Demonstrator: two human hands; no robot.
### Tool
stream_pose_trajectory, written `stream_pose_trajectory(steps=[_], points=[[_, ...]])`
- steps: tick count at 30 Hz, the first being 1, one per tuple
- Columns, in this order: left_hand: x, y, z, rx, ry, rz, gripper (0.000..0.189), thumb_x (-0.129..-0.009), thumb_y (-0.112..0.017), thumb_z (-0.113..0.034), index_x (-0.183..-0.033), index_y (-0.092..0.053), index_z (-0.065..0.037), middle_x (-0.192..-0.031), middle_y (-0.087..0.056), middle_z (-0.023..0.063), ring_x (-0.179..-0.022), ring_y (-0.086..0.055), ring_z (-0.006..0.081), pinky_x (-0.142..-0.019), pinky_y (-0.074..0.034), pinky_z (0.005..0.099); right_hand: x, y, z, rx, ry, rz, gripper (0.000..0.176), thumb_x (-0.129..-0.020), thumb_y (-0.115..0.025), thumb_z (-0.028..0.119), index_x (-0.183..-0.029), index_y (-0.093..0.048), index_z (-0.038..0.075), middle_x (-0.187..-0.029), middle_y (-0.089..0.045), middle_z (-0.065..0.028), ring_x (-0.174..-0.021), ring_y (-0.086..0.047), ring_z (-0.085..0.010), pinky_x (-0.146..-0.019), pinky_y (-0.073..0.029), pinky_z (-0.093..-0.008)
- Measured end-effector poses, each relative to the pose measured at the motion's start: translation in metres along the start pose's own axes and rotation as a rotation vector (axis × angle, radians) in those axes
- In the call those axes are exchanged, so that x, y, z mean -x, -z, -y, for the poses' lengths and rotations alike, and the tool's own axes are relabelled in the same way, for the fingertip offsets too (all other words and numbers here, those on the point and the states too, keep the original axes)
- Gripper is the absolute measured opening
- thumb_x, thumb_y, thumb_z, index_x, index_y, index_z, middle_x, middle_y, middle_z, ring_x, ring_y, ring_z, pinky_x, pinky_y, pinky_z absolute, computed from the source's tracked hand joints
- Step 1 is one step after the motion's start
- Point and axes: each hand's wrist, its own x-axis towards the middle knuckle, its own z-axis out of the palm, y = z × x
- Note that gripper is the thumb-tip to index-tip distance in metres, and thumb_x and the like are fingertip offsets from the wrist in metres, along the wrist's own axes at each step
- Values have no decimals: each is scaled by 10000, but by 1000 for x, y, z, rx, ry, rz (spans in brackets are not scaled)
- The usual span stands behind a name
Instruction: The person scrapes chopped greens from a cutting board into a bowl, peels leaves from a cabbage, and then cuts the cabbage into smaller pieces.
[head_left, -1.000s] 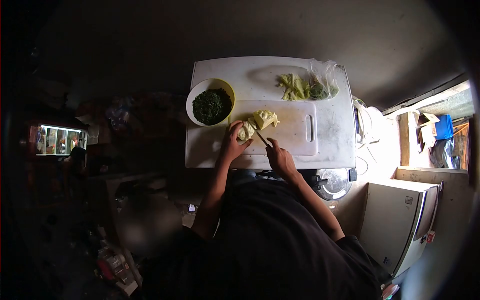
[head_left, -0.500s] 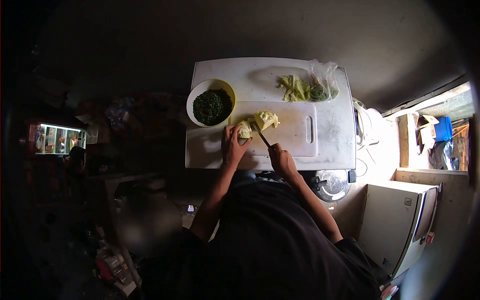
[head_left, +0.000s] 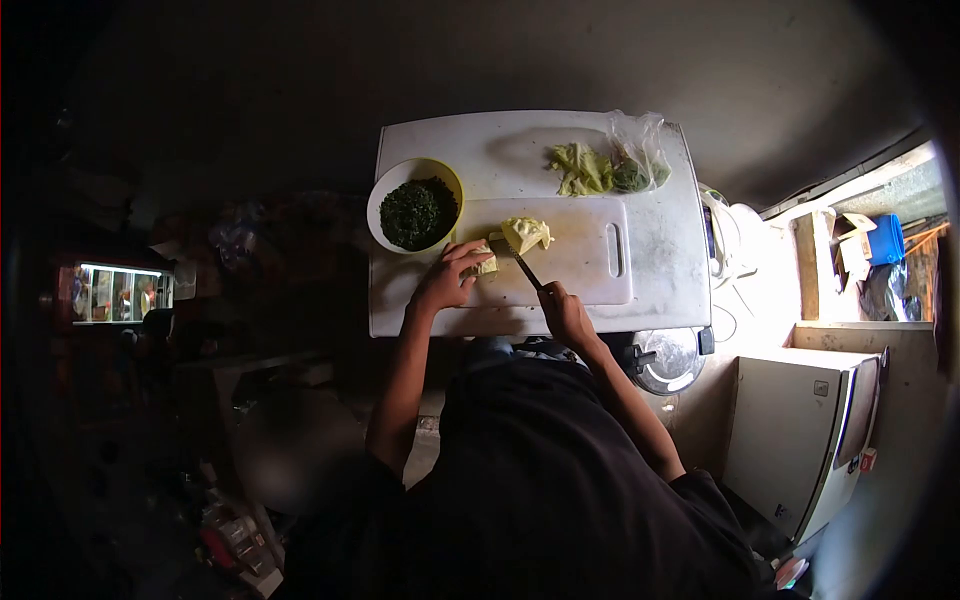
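My right hand (head_left: 567, 316) is closed around the handle of a knife (head_left: 527, 271), whose blade slants up and left over the white cutting board (head_left: 580, 275). The blade's tip end lies against a pale yellow-green cabbage piece (head_left: 526, 235). Just left of it, a second cabbage chunk (head_left: 486, 263) sits under the fingers of my left hand (head_left: 446, 277), which grips it against the board. Part of that chunk is hidden by the fingers. A white bowl with a yellow-green rim (head_left: 459, 178) holds finely chopped dark greens (head_left: 418, 213), up and left of my left hand.
Loose cabbage leaves (head_left: 582, 170) and a clear plastic bag (head_left: 640, 150) with something green inside lie at the back right of the white table (head_left: 480, 130). A round lidded appliance (head_left: 668, 362) stands below the table's right front. A white fridge (head_left: 790, 430) is further right.
My left hand has shifted slightly left and up, its fingers now flatter over the cabbage chunk. The knife stays beside the other piece. The whole view has moved slightly.
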Motion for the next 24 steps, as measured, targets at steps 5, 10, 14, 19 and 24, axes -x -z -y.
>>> stream_pose_trajectory(steps=[5,10,14,19,24], points=[[-1,11,-5,20,126,89,609,-723,-701,28,-1284,-634,-199,-1383,-504,81,-1277,-482,305,-1082,-404,391,0,1,1,49,4,-6,220,-977,-493,237,-1038,-521,27,-768,-628,-308,-757,-610,-510,-663,-463,-573],[-5,11,-1,-16,120,48,590,-695,-795,-98,-1259,-651,-193,-1200,-570,72,-1160,-527,289,-989,-443,396,-12,0,1,267,100,-39,229,-975,-497,272,-980,-492,43,-744,-642,-284,-726,-627,-489,-634,-477,-581],[-6,-9,-8,-242,114,-189,597,-629,-870,-293,-1168,-672,-130,-1020,-588,70,-1016,-556,282,-889,-471,399,-24,2,-10,334,98,-81,233,-976,-494,282,-971,-486,49,-709,-639,-261,-668,-620,-486,-597,-478,-574],[-11,-24,-13,-301,212,-281,567,-617,-877,-376,-987,-601,-46,-1049,-592,96,-1033,-561,311,-898,-468,417,-27,5,-7,355,73,-82,249,-984,-494,301,-959,-496,53,-707,-641,-253,-662,-621,-480,-582,-470,-573],[-2,-27,-10,30,330,-144,677,-717,-840,-335,-1248,-497,-92,-1256,-595,135,-1163,-554,372,-958,-456,443,-25,2,-2,372,24,-112,266,-986,-496,318,-965,-502,53,-725,-641,-264,-689,-625,-480,-599,-469,-576]])
